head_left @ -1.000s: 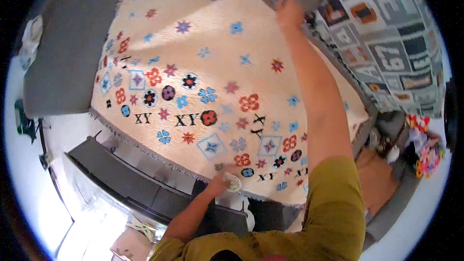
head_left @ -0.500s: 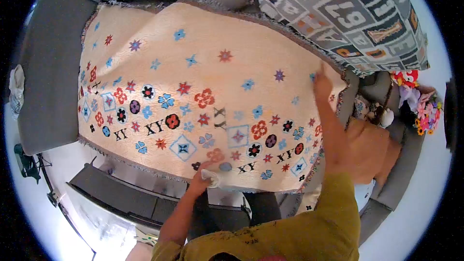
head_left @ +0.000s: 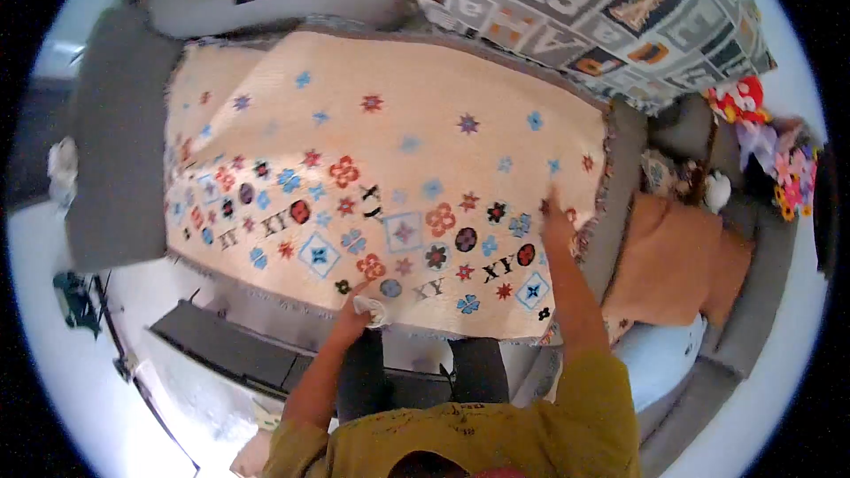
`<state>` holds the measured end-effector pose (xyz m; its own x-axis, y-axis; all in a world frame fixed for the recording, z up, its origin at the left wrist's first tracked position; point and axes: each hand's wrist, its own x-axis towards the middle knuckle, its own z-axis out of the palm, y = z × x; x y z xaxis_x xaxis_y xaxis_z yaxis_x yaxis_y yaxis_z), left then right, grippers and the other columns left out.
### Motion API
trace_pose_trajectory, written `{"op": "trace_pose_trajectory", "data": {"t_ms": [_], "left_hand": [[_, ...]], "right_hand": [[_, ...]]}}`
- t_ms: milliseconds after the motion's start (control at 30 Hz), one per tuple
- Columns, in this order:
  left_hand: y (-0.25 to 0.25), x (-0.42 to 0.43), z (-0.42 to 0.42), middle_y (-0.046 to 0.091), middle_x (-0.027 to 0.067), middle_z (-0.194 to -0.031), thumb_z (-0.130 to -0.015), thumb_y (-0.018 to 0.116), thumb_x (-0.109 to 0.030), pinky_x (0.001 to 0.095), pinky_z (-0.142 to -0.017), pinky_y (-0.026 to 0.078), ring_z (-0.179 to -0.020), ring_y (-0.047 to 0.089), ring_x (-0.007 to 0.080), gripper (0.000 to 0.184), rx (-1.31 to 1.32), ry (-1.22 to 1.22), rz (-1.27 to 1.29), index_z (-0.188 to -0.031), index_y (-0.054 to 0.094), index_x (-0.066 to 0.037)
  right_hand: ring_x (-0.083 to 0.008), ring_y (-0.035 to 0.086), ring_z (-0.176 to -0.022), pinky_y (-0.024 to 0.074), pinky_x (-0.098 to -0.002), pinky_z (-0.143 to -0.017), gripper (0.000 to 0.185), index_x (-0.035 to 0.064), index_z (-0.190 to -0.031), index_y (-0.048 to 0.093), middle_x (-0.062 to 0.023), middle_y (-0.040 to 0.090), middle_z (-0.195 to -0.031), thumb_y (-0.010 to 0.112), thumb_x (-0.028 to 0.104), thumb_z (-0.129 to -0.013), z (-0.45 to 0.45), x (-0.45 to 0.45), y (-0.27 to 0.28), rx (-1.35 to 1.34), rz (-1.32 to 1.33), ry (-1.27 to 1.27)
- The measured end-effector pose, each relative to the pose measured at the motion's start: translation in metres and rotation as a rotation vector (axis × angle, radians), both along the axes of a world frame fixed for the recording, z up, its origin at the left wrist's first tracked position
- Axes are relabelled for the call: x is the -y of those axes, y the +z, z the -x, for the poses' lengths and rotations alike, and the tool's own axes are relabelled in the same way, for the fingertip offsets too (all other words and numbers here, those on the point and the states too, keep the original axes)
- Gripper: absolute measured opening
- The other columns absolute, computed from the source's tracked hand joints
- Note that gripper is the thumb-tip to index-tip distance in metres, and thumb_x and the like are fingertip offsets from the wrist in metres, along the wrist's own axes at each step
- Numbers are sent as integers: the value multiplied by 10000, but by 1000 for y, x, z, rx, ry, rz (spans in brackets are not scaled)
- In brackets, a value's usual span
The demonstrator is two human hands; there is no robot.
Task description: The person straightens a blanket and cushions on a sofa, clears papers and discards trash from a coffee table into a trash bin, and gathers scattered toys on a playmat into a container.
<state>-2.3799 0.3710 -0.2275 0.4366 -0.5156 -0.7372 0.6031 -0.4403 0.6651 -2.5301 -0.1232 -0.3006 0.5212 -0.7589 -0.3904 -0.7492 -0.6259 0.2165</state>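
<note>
A cream blanket (head_left: pixel 354 62) with coloured flowers, stars and XY letters lies spread over the grey sofa seat, with a fringed edge. My left hand (head_left: pixel 358 308) is at its near edge, closed on a small white item (head_left: pixel 375 312) that looks like crumpled tissue or cloth; its exact kind is unclear. Over the blanket's right part is my right hand (head_left: pixel 556 217), fingers stretched out and slightly blurred, with nothing visible in it. It appears to rest on the fabric beside a blue flower.
A grey patterned throw with letters (head_left: pixel 575 9) covers the backrest. At the right are a brown cloth (head_left: pixel 664 252), a light blue rounded object (head_left: pixel 660 358) and bright plush toys and flowers (head_left: pixel 784 168). A dark low table (head_left: pixel 230 350) stands at the near left.
My right hand has moved toward me over the blanket, uncovering a blue flower. The blanket's right side lies flatter. My left hand still holds the white item, and the view has shifted.
</note>
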Motion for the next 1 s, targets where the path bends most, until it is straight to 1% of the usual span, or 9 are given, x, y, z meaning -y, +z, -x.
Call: {"op": "trace_pose_trajectory", "data": {"t_ms": [200,333,500,600,733,833,867,933,1000], "left_hand": [[14,-66,64,603,104,-993,-697,579,15,345,-843,446,-943,575,224,496,216,-33,-149,-1175,496,-88],[66,-86,86,610,105,-984,-696,604,-23,355,-834,455,-931,589,239,464,286,-58,-200,-1145,514,-96],[19,-151,96,594,112,-1041,-715,716,-225,400,-816,480,-961,585,246,556,281,-52,63,-1193,459,-106],[29,-178,77,590,119,-1051,-727,696,-211,410,-838,469,-993,572,253,547,408,-208,-130,-1203,450,-103],[117,-227,-1,573,230,-1027,-748,598,-140,431,-825,457,-975,562,352,464,501,-215,-130,-1170,456,-10],[120,-297,-62,610,194,-968,-714,631,-139,408,-785,469,-899,597,321,405,501,-33,-187,-1087,531,-15],[134,-313,-90,610,193,-974,-712,635,-141,400,-775,472,-887,602,309,389,516,-70,-353,-1070,546,-15],[140,-366,-139,617,178,-964,-722,631,-132,395,-755,474,-868,610,280,369,469,235,-32,-1067,557,-25],[212,-389,-194,633,145,-907,-734,616,-95,384,-742,475,-835,615,269,319,547,188,-359,-1045,576,-38]], "right_hand": [[-248,564,-755,461,-372,-633,318,110,-1163,462,-135,574,-923,482,182,-854,198,-39,44,-7,-242,-448],[-212,529,-769,442,-346,-622,228,65,-1029,577,-100,543,-922,499,195,-859,215,-79,82,209,-586,-751],[-124,424,-480,367,-279,-417,189,67,-967,580,-6,485,-646,502,216,-879,161,-134,108,655,-1255,-1113],[-79,361,-459,322,-233,-391,199,67,-1020,543,16,429,-630,500,215,-893,93,-177,154,825,-1410,-1183],[-69,312,-478,294,-221,-406,357,14,-1203,423,16,386,-649,487,213,-913,17,-268,221,890,-1487,-1215],[-85,254,-496,265,-226,-426,495,19,-1368,224,6,353,-652,415,192,-945,-14,-328,200,886,-1772,-1248],[-87,246,-495,259,-227,-426,491,19,-1368,223,6,345,-646,406,196,-948,-30,-345,204,872,-1764,-1216],[-91,230,-493,247,-228,-426,483,17,-1367,221,6,329,-634,389,203,-954,-72,-388,209,840,-1757,-1152],[-82,238,-475,235,-230,-417,384,21,-1282,342,15,325,-595,377,223,-958,-121,-419,238,754,-1620,-1040]]}}
